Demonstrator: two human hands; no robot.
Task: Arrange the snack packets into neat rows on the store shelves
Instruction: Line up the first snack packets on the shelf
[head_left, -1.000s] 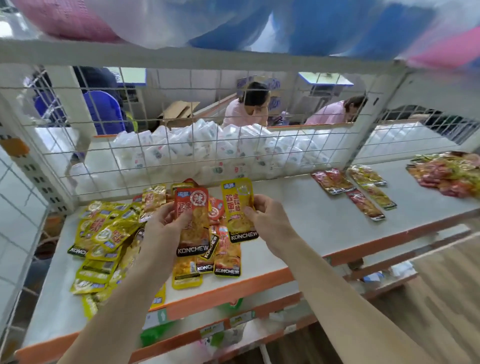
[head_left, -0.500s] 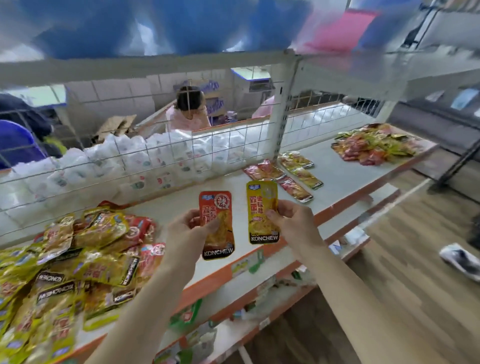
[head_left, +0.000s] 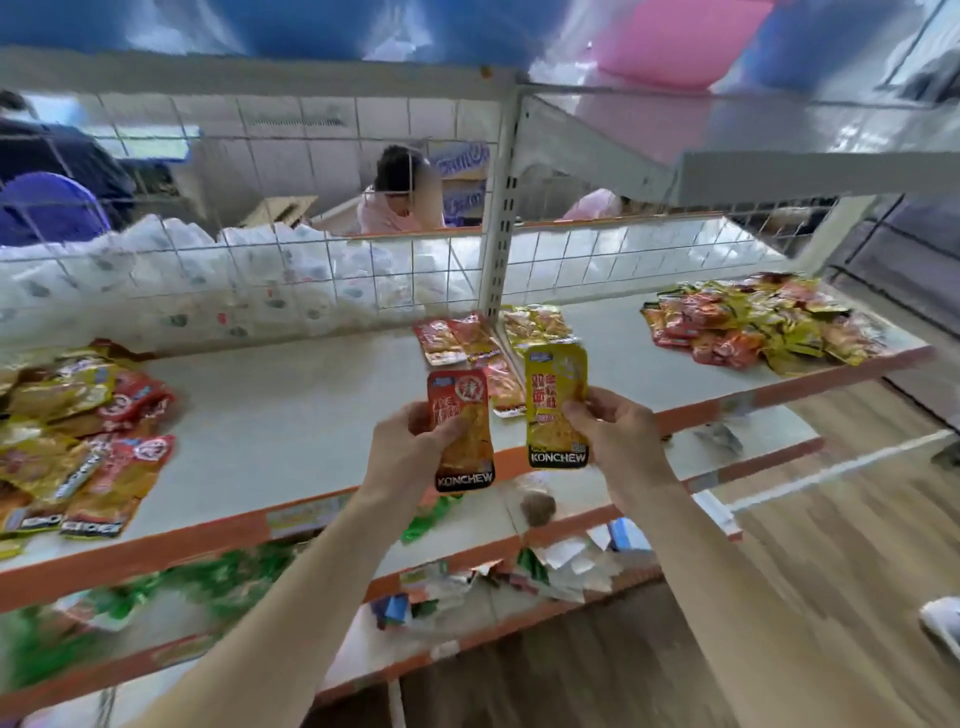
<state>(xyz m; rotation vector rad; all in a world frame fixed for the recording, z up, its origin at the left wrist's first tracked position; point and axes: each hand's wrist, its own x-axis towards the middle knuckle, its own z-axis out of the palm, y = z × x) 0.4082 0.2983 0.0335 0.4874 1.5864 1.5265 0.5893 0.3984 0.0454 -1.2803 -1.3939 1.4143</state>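
Above bare shelf edge (head_left: 182, 545): red packet (head_left: 467, 415) beside yellow packet (head_left: 555, 400).

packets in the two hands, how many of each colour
red packet: 1, held in the left hand
yellow packet: 1, held in the right hand
total: 2

The left hand (head_left: 408, 452) holds a red packet (head_left: 462, 431), with its thumb on the front. The right hand (head_left: 618, 441) holds a yellow packet (head_left: 556, 405) the same way. Both packets stand up straight, side by side, over the front edge of the shelf (head_left: 291, 415). Just behind them, a few flat packets (head_left: 457, 340) lie close together. A messy pile (head_left: 78, 431) sits on the left. A second pile (head_left: 753, 322) sits on the right, well apart.
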